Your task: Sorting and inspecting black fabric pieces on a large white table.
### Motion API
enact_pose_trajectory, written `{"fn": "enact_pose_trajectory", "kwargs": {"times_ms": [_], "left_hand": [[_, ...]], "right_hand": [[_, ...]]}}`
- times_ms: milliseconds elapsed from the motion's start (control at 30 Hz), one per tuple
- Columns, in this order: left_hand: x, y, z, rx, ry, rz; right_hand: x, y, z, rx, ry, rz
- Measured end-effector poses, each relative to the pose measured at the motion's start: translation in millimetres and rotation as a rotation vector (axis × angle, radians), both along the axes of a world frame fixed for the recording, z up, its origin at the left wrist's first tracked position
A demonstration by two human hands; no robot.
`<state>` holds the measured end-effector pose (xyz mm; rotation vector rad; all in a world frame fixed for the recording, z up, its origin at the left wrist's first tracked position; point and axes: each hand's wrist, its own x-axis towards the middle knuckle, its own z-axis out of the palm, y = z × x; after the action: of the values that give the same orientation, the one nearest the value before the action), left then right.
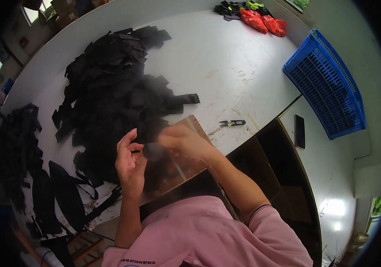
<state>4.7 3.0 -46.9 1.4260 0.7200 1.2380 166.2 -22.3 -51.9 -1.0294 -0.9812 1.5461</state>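
Observation:
In front of my body, my left hand [130,161] has its thumb against a small black fabric piece [154,151], its fingers curled above it. My right hand [183,141] reaches in from the right to the same piece; its fingers are smeared by motion, so their grip cannot be made out. Both hands are over a brown board [182,171] at the table's near edge. Just beyond them spreads a big heap of black fabric pieces [110,86], some strips sticking out at its right side.
Thread snips [232,123] lie on the white table [208,58] right of my hands. Farther right are a black phone [299,131] and a blue plastic basket [328,84]. Red plastic bags [261,22] sit at the far edge. More black pieces [16,147] are heaped at left.

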Motion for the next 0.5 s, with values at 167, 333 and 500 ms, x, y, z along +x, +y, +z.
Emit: {"fn": "enact_pose_trajectory", "kwargs": {"times_ms": [167,333,500], "left_hand": [[-6.7,9.2,12.0,0.314,0.193,-0.154],[-6.5,-7.2,21.4,0.112,-0.170,0.019],[-9.0,-8.9,-19.6,-0.098,-0.131,-0.105]], "right_hand": [[0.4,-11.8,19.2,0.354,-0.453,-0.238],[-17.0,-16.0,61.7,0.805,-1.434,-0.140],[-19.8,-24.1,-11.8,0.683,-1.184,-0.244]]}}
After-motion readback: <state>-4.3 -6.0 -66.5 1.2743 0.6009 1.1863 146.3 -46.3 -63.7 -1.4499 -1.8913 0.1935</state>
